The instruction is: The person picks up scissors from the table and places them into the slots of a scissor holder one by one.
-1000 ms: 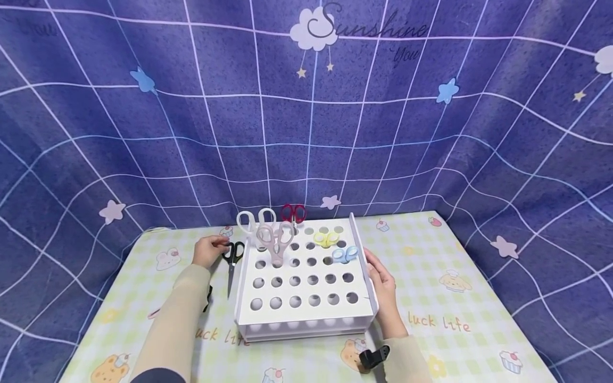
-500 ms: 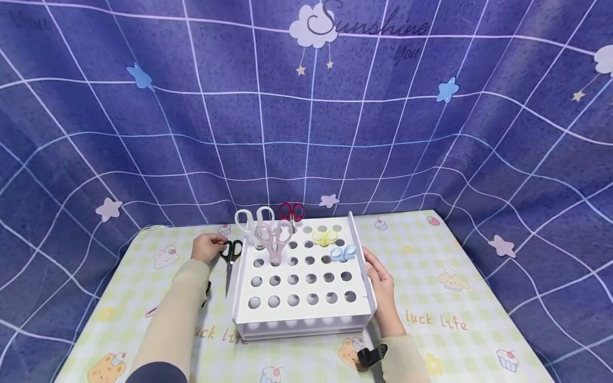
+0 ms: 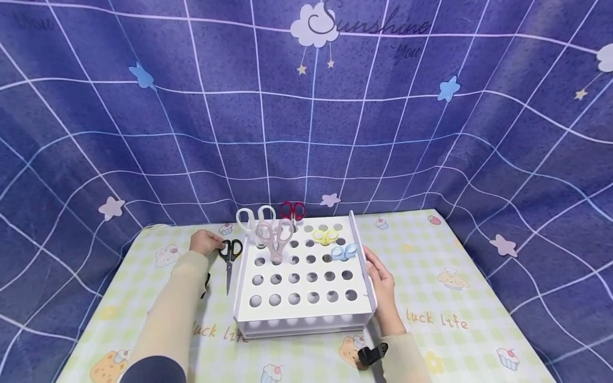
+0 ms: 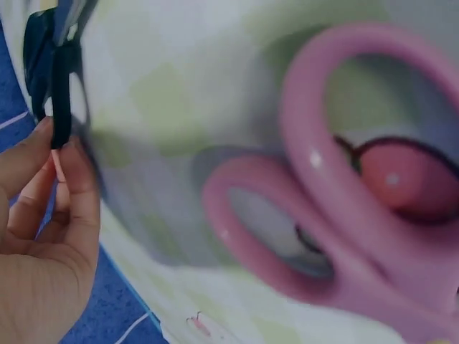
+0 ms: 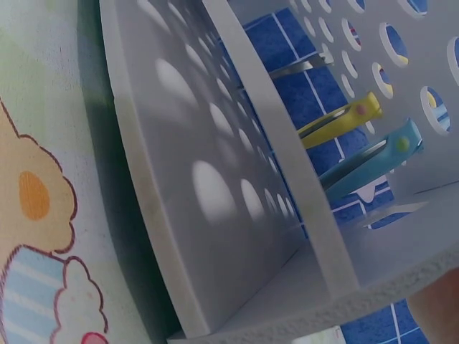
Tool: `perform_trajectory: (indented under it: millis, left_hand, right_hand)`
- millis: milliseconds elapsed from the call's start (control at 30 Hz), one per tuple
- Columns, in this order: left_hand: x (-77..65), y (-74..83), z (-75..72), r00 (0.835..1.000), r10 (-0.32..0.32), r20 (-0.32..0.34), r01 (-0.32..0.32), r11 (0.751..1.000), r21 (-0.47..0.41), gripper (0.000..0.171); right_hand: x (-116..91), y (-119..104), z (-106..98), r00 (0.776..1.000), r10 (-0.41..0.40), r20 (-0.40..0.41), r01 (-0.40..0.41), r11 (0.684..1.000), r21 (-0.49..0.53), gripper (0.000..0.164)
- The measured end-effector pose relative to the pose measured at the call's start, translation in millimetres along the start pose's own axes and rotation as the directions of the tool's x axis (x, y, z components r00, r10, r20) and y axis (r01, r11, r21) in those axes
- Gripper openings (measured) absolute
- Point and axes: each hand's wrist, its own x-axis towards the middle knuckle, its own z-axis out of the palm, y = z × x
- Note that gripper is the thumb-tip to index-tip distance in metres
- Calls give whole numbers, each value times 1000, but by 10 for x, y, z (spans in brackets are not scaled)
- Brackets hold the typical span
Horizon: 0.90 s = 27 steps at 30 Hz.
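My left hand (image 3: 205,242) pinches one handle loop of the black scissors (image 3: 229,264) between thumb and fingertips. The scissors are left of the white rack (image 3: 303,288), blades pointing toward me. In the left wrist view, pink scissors (image 4: 315,158) lie large in the foreground on the cloth. My right hand (image 3: 383,287) rests along the rack's right outer wall, fingers extended; only a blurred fingertip (image 5: 437,308) shows in the right wrist view. Standing in the rack's holes are white scissors (image 3: 238,215), mauve scissors (image 3: 276,251), red scissors (image 3: 292,211), yellow scissors (image 3: 325,238) and blue scissors (image 3: 344,252).
The rack has rows of round holes in its top and raised side walls. A checked cloth (image 3: 440,346) with printed cartoons covers the table. A dark blue curtain (image 3: 306,122) hangs directly behind the table's far edge and along both sides.
The left hand and forearm have shifted slightly left and away from me, the sleeve now covering a pink bit on the cloth. The rack and right hand stay put.
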Motion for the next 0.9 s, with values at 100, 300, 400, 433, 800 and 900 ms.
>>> perform_trajectory:
  millis: [100,300,400,433,800,900]
  left_hand:
    - [39,-10,-74,999,-23,39,24,999,-32,22]
    - [49,-46,-226,995,-40,92,54,987,-154,29]
    - [29,-8,-330,993,1,117,28,968,-248,34]
    - [24,0,-369,992,12,123,24,959,-284,35]
    - [-120,268,-631,972,128,196,-40,915,-402,38]
    - [-182,383,-670,967,144,210,-51,917,-396,37]
  right_hand:
    - [6,-2,-1,1000,-4,1,4,1000,5,38]
    - [-17,3,-3,1000,5,18,-6,1000,21,38]
    - [-11,13,-4,1000,-6,15,6,1000,25,38]
    - [-12,19,4,1000,-13,14,12,999,30,38]
    - [-27,-16,26,1000,-5,-3,5,999,46,38]
    - [-28,-14,30,1000,-7,-6,8,998,60,38]
